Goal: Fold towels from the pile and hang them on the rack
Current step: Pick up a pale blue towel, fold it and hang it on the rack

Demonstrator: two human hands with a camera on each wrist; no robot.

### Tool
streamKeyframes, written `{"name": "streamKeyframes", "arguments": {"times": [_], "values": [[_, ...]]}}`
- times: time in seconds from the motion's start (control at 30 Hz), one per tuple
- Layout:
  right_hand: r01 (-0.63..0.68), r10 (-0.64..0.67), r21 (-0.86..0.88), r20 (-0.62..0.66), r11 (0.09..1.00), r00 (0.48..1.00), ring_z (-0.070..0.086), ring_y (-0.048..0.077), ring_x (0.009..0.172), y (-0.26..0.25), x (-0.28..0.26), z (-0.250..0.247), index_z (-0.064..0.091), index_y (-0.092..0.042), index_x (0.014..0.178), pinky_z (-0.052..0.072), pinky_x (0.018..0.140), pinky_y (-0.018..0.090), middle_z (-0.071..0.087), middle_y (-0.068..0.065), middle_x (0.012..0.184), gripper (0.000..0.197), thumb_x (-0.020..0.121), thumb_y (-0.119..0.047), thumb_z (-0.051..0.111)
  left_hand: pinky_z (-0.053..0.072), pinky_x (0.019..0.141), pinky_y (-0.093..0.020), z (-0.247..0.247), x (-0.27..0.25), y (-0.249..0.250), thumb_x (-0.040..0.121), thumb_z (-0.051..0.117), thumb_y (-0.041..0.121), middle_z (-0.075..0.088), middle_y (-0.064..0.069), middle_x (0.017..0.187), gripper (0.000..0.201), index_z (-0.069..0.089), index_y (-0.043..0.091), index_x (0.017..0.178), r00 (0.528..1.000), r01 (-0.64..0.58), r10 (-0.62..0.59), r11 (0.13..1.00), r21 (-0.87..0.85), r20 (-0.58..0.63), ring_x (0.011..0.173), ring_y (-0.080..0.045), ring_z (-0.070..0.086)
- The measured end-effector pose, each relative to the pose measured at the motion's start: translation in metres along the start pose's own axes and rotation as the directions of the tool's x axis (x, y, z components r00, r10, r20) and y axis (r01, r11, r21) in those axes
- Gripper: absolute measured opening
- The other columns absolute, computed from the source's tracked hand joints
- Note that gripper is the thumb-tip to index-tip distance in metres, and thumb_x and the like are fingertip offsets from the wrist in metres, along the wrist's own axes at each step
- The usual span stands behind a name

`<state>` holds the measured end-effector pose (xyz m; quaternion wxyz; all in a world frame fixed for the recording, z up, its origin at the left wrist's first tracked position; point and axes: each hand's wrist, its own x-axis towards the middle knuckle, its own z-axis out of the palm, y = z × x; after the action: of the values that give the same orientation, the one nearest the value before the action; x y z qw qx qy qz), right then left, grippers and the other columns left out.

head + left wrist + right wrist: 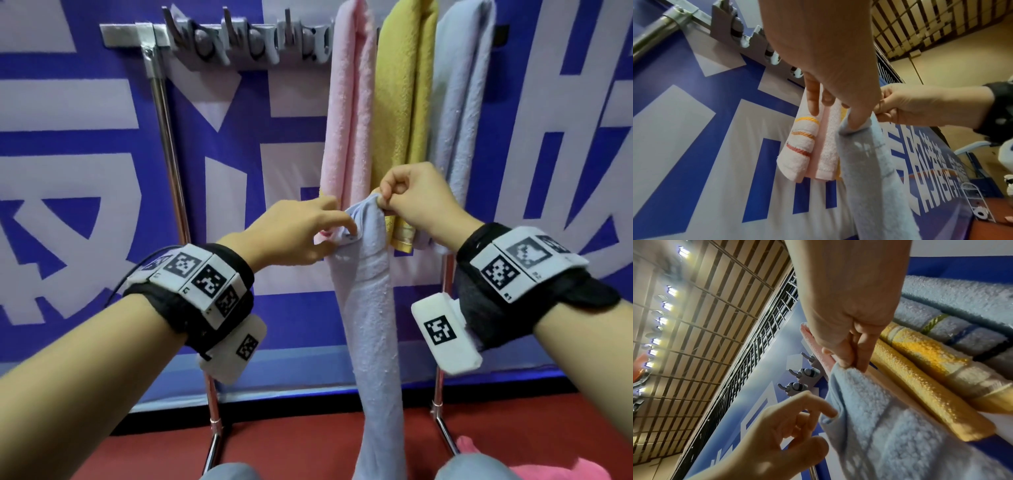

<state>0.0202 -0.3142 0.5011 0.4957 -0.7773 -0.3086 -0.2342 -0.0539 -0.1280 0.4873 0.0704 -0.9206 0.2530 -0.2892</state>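
Observation:
A long light blue towel (370,308) hangs down in front of the rack, held up by its top edge. My right hand (383,202) pinches the upper corner between thumb and fingers (853,363). My left hand (346,226) is just to the left and slightly lower, with a digit (856,120) tucked into the towel's fold and the other fingers loosely curled. Behind my hands a pink towel (349,120), a yellow towel (404,102) and a pale blue towel (462,102) hang side by side on the rack's bar (126,32).
Several empty grey hooks (253,41) line the bar left of the hung towels. A chrome post (168,137) runs down to the red floor. A pink towel pile (565,469) lies at the bottom right. A blue and white banner covers the wall behind.

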Motion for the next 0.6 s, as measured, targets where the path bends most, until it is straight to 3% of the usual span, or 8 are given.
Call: {"name": "streamKeyframes", "arguments": {"times": [0.17,0.23,0.33,0.47,0.6], "values": [[0.018,-0.018,-0.082,-0.005,0.996,1.0,0.042,-0.002,0.041,0.0017,-0.0025,-0.0008,0.048,-0.022,0.049,0.041,0.054,0.016,0.043,-0.01,0.038,0.041,0.075,0.009,0.058,0.014,0.04,-0.013,0.0005,-0.0006,0.0065,0.077,0.07,0.023,0.057,-0.005,0.086,0.026,0.066,0.025,0.104,0.986,-0.166,0.164,0.967,0.192,0.026,0.049,-0.017,0.035],[0.014,-0.014,-0.079,0.008,0.997,1.0,0.045,0.0,0.044,0.0014,-0.0046,-0.0017,0.048,-0.022,0.05,0.043,0.053,0.014,0.046,-0.009,0.04,0.041,0.075,0.01,0.057,0.018,0.036,-0.016,0.0009,0.0008,0.0064,0.076,0.065,0.02,0.054,-0.008,0.082,0.028,0.067,0.024,0.103,0.967,-0.252,0.255,0.927,0.279,0.024,0.047,-0.017,0.032],[0.008,-0.006,-0.081,0.023,0.997,1.0,0.045,0.009,0.053,0.0006,-0.0073,-0.0024,0.049,-0.019,0.051,0.045,0.059,0.021,0.045,-0.003,0.05,0.04,0.076,0.01,0.057,0.023,0.038,-0.019,0.0001,0.0023,0.0052,0.074,0.063,0.012,0.051,-0.011,0.079,0.022,0.064,0.017,0.095,0.945,-0.318,0.321,0.869,0.379,0.059,0.043,-0.023,0.041],[0.017,-0.013,-0.113,0.037,0.993,0.999,0.043,0.011,0.057,0.0016,-0.0082,0.0009,0.047,-0.021,0.049,0.039,0.058,0.02,0.044,-0.002,0.05,0.041,0.074,0.01,0.059,0.022,0.039,-0.019,0.002,0.0017,0.0006,0.078,0.052,0.018,0.053,-0.01,0.08,0.012,0.061,0.014,0.085,0.966,-0.258,0.233,0.89,0.376,0.113,0.046,-0.023,0.048],[-0.002,0.005,-0.06,0.047,0.998,0.999,0.046,0.018,0.064,0.0037,-0.009,0.0048,0.047,-0.019,0.05,0.043,0.061,0.025,0.042,0.0,0.05,0.041,0.073,0.013,0.057,0.027,0.046,-0.025,0.0079,0.0026,0.002,0.092,0.047,0.035,0.051,-0.004,0.112,0.025,0.057,0.023,0.111,0.995,-0.006,-0.026,0.95,0.312,0.096,0.063,-0.021,0.049]]}}
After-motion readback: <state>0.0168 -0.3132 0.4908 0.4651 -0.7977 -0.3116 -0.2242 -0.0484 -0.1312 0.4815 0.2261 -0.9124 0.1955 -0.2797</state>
